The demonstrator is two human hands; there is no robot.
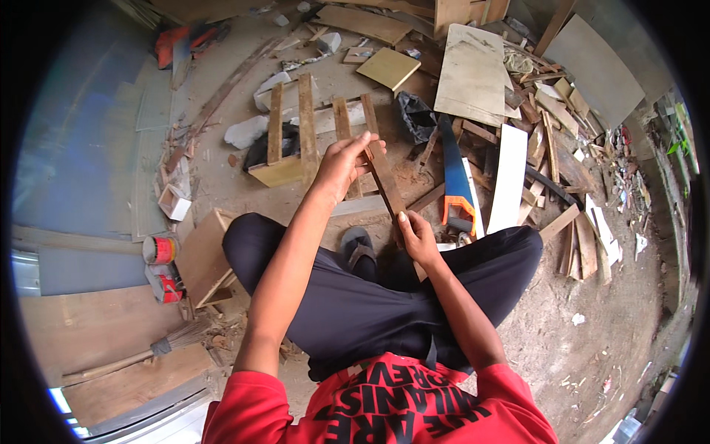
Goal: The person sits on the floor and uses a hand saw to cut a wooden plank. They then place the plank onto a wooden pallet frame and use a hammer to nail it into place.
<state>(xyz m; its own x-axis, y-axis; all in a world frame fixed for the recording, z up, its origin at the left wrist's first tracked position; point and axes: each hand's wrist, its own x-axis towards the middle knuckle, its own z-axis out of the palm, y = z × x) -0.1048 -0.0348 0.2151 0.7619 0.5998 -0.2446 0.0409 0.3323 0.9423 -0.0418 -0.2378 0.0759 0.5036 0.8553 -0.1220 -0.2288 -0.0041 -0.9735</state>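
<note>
My left hand [342, 161] grips the far part of a long brown wooden slat [386, 181], fingers curled over its edge. My right hand [416, 237] holds the near end of the same slat, thumb on top. The slat runs from my lap out over the sandy ground, slightly tilted. Just beyond it lies a rough frame of wooden slats [307, 129] nailed to a yellowish board. I am sitting cross-legged in black trousers, with a sandal [359, 248] between my knees.
A handsaw with blue blade cover and orange handle [455, 181] lies right of the slat. A small wooden box [203, 255], cans [159, 250] and a broom [159, 348] are at left. Boards and wood scraps [473, 70] are piled at the back and right.
</note>
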